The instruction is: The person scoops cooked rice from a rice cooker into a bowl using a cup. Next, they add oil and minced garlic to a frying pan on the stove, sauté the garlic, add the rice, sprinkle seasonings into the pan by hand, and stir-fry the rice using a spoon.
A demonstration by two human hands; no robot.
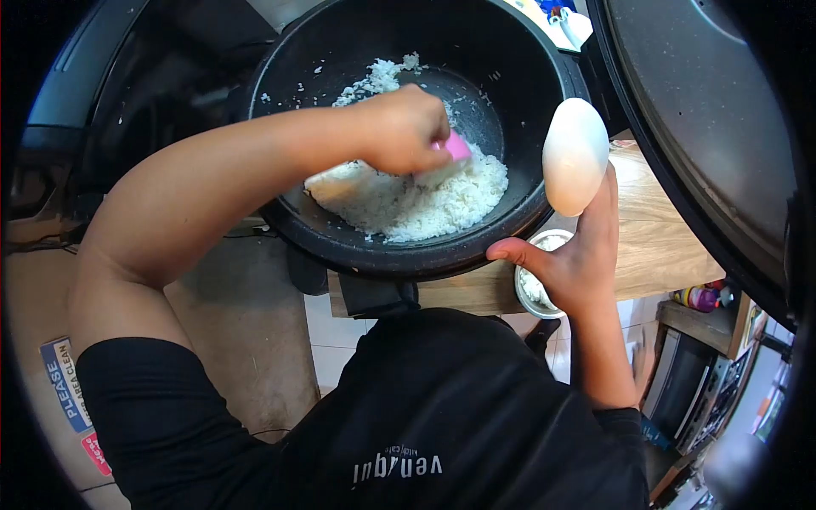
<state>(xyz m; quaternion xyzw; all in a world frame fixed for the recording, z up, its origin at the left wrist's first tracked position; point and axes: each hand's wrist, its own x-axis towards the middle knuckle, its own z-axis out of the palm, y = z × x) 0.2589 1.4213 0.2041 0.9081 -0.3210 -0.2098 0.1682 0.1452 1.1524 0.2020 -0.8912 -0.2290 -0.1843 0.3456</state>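
Note:
My left hand (406, 130) is inside a large black rice pot (280, 200), its fingers closed round a pink scoop (459, 147), most of which is hidden by the fist. Cooked white rice (455, 208) is heaped on the near side of the pot, right under that hand. My right hand (571, 268) is at the pot's right rim, thumb stretched towards it. A smooth, blurred white oval patch (576, 153) covers its fingers, so I cannot make out whether they hold anything. Below this hand a small white bowl (520, 293) contains rice.
A big dark lid (693, 102) stands raised on the right. The wooden tabletop (654, 229) extends under the pot. Shelves with an oven-like appliance (684, 374) are at the lower right. Floor signs (66, 387) lie at the lower left. Loose grains cling to the pot's inner wall.

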